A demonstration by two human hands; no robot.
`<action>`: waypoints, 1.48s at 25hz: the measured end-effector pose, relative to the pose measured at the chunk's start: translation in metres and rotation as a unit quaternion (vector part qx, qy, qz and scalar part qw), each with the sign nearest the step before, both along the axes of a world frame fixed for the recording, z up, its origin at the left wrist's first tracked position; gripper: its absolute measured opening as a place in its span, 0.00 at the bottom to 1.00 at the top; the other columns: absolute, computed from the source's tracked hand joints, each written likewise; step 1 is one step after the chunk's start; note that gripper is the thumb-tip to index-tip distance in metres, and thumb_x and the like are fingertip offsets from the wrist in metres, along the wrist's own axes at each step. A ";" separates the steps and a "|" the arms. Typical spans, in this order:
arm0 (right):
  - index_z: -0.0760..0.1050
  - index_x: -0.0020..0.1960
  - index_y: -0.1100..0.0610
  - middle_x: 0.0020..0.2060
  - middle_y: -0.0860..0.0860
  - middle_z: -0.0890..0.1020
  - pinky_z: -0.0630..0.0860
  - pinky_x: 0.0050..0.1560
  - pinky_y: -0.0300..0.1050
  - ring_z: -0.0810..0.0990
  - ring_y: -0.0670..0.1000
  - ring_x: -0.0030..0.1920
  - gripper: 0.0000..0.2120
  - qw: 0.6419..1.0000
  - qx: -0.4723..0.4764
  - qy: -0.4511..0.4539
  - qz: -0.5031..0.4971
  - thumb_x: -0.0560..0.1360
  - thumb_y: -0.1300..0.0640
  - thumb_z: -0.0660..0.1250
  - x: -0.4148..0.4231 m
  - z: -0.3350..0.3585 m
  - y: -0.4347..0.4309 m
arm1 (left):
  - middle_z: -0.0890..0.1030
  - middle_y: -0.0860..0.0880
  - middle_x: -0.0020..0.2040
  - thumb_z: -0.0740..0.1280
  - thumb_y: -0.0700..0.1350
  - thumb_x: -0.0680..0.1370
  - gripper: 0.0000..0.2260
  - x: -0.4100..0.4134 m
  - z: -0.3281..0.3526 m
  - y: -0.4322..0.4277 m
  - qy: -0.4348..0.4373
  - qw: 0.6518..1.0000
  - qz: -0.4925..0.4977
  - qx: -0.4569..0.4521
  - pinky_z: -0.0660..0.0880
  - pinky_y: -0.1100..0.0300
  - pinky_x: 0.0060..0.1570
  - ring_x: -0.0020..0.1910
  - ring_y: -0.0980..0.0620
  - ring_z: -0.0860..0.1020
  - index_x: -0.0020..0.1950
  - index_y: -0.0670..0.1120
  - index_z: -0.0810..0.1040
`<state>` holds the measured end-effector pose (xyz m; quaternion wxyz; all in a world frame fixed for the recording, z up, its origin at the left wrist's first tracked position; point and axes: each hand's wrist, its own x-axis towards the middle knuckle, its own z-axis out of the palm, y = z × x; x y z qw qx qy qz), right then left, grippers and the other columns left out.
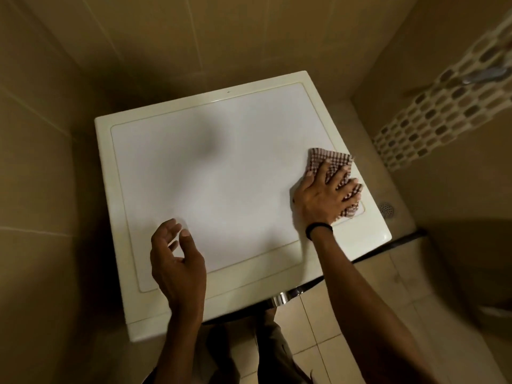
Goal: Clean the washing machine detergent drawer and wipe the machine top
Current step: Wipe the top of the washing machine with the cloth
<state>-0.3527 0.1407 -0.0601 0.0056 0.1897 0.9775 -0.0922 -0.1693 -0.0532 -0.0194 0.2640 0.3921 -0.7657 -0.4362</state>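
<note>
Head view: the right hand (327, 195) lies flat with fingers spread, pressing a checked cloth (331, 164) onto the machine top (221, 167) just beside its right edge, toward the front-right corner. The left hand (177, 256) holds nothing, fingers loosely curled above the front edge. The detergent drawer is out of sight. Pressed rather than gripped, the cloth could bunch up or slide out from under the palm. An outward stroke would likely push it over the right edge.

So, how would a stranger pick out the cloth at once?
Find the white washing machine top in the tiled corner. Near its right edge, the right hand presses on a small cloth. It is the only patterned thing on that plain top, checked in brown and white.
</note>
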 end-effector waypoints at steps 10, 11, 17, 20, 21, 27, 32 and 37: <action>0.60 0.79 0.45 0.79 0.59 0.60 0.51 0.71 0.74 0.55 0.70 0.76 0.27 0.999 0.005 0.012 0.040 0.81 0.40 0.48 -0.085 -0.009 0.015 | 0.76 0.41 0.70 0.68 0.43 0.82 0.20 -0.086 -0.011 0.035 -0.091 0.984 -0.053 -0.142 0.68 0.48 0.69 0.71 0.42 0.72 0.73 0.40 0.72; 0.60 0.78 0.45 0.79 0.58 0.60 0.50 0.72 0.73 0.55 0.70 0.77 0.27 0.995 0.010 0.014 0.097 0.81 0.41 0.48 -0.077 -0.009 0.002 | 0.74 0.41 0.72 0.67 0.45 0.82 0.22 -0.094 -0.013 0.037 -0.108 0.982 -0.050 -0.149 0.66 0.47 0.70 0.72 0.41 0.70 0.74 0.40 0.71; 0.56 0.80 0.44 0.80 0.56 0.58 0.50 0.75 0.69 0.55 0.67 0.77 0.28 0.965 0.041 0.013 0.258 0.81 0.39 0.48 -0.047 -0.005 0.046 | 0.71 0.41 0.76 0.65 0.50 0.81 0.27 -0.127 -0.018 0.039 -0.161 0.972 -0.056 -0.159 0.65 0.42 0.72 0.75 0.40 0.67 0.78 0.42 0.67; 0.58 0.79 0.45 0.79 0.58 0.59 0.51 0.73 0.72 0.55 0.69 0.77 0.28 0.990 -0.001 0.034 0.139 0.81 0.40 0.46 -0.157 -0.016 0.007 | 0.69 0.41 0.77 0.65 0.51 0.81 0.29 -0.128 -0.020 0.030 -0.175 0.971 -0.034 -0.157 0.64 0.43 0.72 0.76 0.41 0.66 0.80 0.42 0.65; 0.58 0.79 0.45 0.79 0.58 0.59 0.50 0.73 0.72 0.54 0.70 0.77 0.28 0.991 -0.011 0.027 0.130 0.81 0.40 0.46 -0.182 -0.015 -0.016 | 0.68 0.41 0.78 0.64 0.52 0.81 0.30 -0.129 -0.020 0.027 -0.182 0.971 -0.027 -0.154 0.63 0.45 0.73 0.77 0.41 0.65 0.80 0.42 0.64; 0.61 0.78 0.44 0.78 0.56 0.62 0.49 0.76 0.67 0.58 0.67 0.77 0.27 0.948 0.014 0.042 0.314 0.81 0.39 0.49 -0.122 -0.020 -0.043 | 0.68 0.40 0.78 0.65 0.51 0.82 0.31 -0.131 -0.024 0.021 -0.177 0.970 -0.026 -0.166 0.63 0.46 0.75 0.78 0.41 0.65 0.81 0.39 0.63; 0.63 0.78 0.46 0.79 0.59 0.60 0.46 0.74 0.71 0.54 0.71 0.77 0.29 0.992 -0.014 0.041 0.117 0.80 0.40 0.45 -0.251 -0.016 -0.072 | 0.66 0.42 0.80 0.65 0.53 0.82 0.31 -0.129 -0.026 -0.008 -0.193 0.970 0.002 -0.144 0.62 0.43 0.76 0.80 0.42 0.63 0.81 0.41 0.62; 0.64 0.78 0.52 0.77 0.61 0.64 0.47 0.74 0.69 0.59 0.71 0.75 0.28 0.972 0.021 0.063 0.225 0.82 0.42 0.48 -0.187 -0.029 -0.147 | 0.66 0.43 0.80 0.65 0.54 0.81 0.31 -0.117 -0.026 -0.042 -0.182 0.974 0.008 -0.135 0.62 0.42 0.76 0.80 0.43 0.62 0.81 0.42 0.63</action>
